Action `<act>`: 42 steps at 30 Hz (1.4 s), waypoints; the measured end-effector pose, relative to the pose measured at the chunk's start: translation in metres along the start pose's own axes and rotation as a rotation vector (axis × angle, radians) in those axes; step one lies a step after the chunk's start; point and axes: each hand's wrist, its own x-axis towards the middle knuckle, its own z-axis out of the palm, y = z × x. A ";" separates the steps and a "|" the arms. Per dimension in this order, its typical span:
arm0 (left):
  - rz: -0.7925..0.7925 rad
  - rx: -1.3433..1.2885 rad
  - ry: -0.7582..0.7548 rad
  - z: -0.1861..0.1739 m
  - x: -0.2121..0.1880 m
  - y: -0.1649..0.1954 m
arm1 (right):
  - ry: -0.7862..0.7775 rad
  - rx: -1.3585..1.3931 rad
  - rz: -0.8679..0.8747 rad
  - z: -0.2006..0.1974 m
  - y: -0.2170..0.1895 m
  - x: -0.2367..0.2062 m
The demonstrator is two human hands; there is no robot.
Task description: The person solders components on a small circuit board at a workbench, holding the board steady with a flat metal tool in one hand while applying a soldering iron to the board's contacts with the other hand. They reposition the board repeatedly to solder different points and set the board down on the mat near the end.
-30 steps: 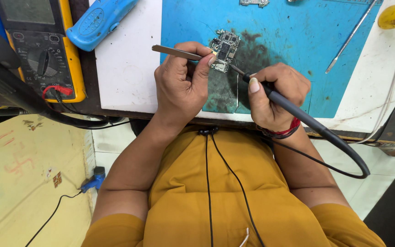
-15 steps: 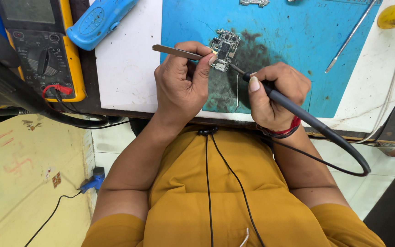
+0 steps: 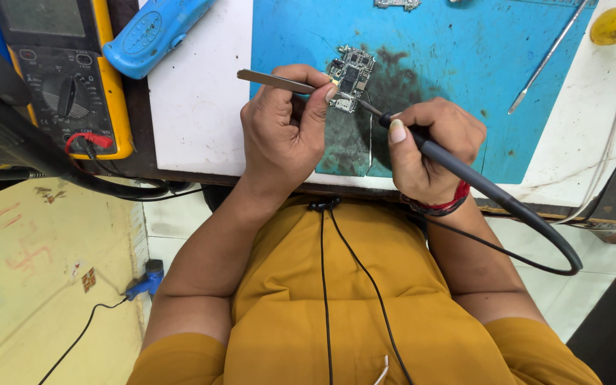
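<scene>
Small circuit board lies on the blue mat, just beyond both hands, long axis running away from the person. Left hand pinched shut on tweezers, tips at the board's near edge. Right hand clamped on a soldering iron, tip reaching in from the right; left sits nearer. Bench white; yellow multimeter far left.

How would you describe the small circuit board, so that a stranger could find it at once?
Look at the blue work mat on the white bench. At the top of its dark stained patch, between the left hand holding tweezers and the right hand holding a soldering iron, lies the small circuit board. It alone is crowded with tiny metal components.
</scene>
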 end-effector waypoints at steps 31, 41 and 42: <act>-0.002 -0.006 -0.007 0.000 0.000 0.001 | 0.000 0.003 -0.040 0.000 0.000 0.001; -0.011 -0.014 -0.008 0.000 0.000 0.001 | -0.022 0.008 -0.057 0.000 -0.001 0.003; -0.005 -0.008 -0.008 0.000 0.000 0.001 | -0.021 0.005 -0.054 -0.001 -0.001 0.003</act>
